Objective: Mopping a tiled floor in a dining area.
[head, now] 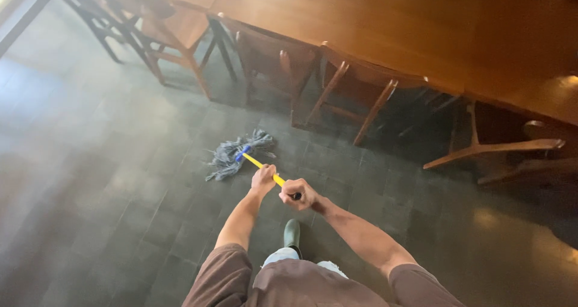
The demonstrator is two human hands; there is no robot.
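- Mop point(241, 156): grey string head lies on the dark tiled floor point(108, 192) at centre frame, its yellow handle point(260, 164) running down-right into both hands.
- Floor: wide open room across the left and lower left of the frame.
- Table point(421, 36): long wooden edge crosses the upper right, with chairs point(355, 84) tucked close beneath, just beyond the mop head.
- Left hand point(263, 179): fingers closed around the handle.
- Right hand point(299, 194): fingers gripping the handle's end.

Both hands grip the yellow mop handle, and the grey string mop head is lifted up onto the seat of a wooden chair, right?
Not quite. Left hand and right hand do grip the yellow mop handle, but the head view shows the grey string mop head lying on the dark tiled floor, in front of the wooden chairs.
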